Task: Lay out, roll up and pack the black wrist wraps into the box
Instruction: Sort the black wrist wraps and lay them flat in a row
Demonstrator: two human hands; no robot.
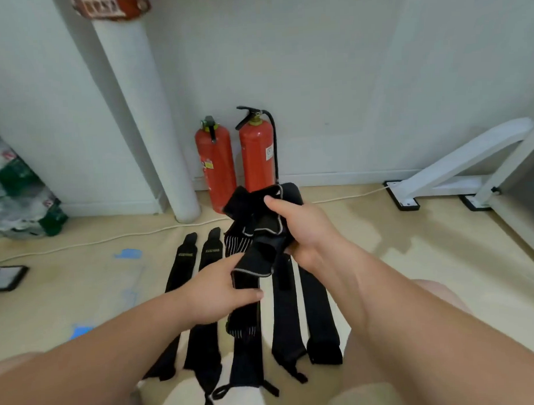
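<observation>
The left hand (217,289) pinches the lower end of a bunched wrist wrap (254,233), right hand (303,231) fingers curl around its top, probably to straighten it; below the fingers, other wraps (286,316) lie flat.

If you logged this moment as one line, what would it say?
stage: laying out | left hand: pinches bunched wrap | right hand: grips same wrap | floor: other wraps flat, side by side | box: not in view

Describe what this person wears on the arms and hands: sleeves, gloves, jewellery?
Left hand and right hand are ungloved; no ring, watch or bracelet shows. Left forearm and right forearm are bare to the frame edge, no sleeve in view.
</observation>
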